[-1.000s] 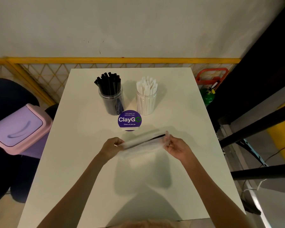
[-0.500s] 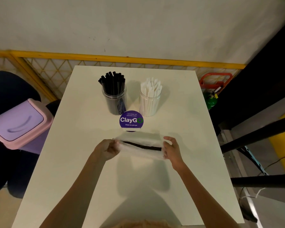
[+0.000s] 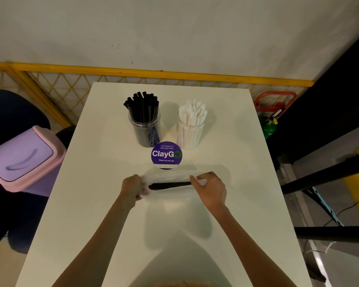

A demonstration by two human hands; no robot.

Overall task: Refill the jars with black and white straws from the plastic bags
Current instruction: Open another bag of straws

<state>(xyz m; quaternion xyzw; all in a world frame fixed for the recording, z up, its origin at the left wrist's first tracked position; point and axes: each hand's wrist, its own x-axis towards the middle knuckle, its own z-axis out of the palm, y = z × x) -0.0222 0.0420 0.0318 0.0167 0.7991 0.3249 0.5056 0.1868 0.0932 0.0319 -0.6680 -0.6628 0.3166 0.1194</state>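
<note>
Levelled from its earlier tilt, bag point(image 3: 170, 176) holds black straws point(image 3: 170, 184); left hand point(image 3: 133, 188) and right hand point(image 3: 211, 188) clamp its ends. Black jar point(image 3: 144, 129) and white jar point(image 3: 190, 133) stand full.

Single head-worn view
It looks forward and down from the near edge of the table point(image 3: 87, 193) toward the wall point(image 3: 174, 27), with the left hand point(image 3: 133, 189) and right hand point(image 3: 211, 189) close beneath.

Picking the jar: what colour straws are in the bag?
Black straws in the bag, head view.
</note>
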